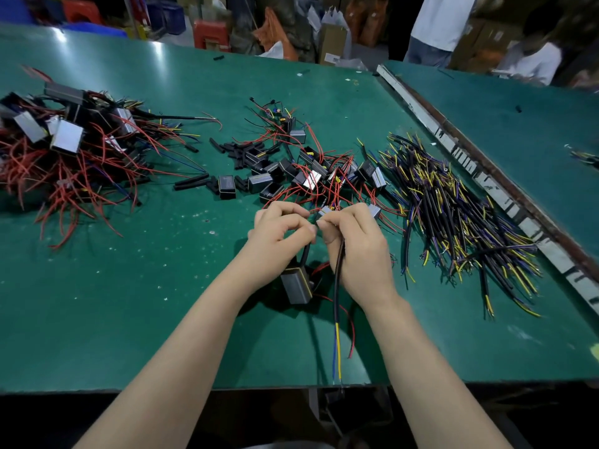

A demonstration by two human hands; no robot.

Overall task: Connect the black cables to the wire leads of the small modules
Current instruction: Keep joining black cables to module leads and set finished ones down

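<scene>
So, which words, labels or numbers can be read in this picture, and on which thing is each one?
None can be read.
Small module: faint pale print on its black face, too small.
Cardboard box: a label, blurred.
Table-edge strip: black marks, not legible.

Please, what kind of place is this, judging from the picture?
Probably a small electronics assembly workshop. A large green work table carries a heap of small grey box modules with red wire leads and a pile of black cables with yellow and blue cores. Cardboard boxes stand behind it.
</scene>
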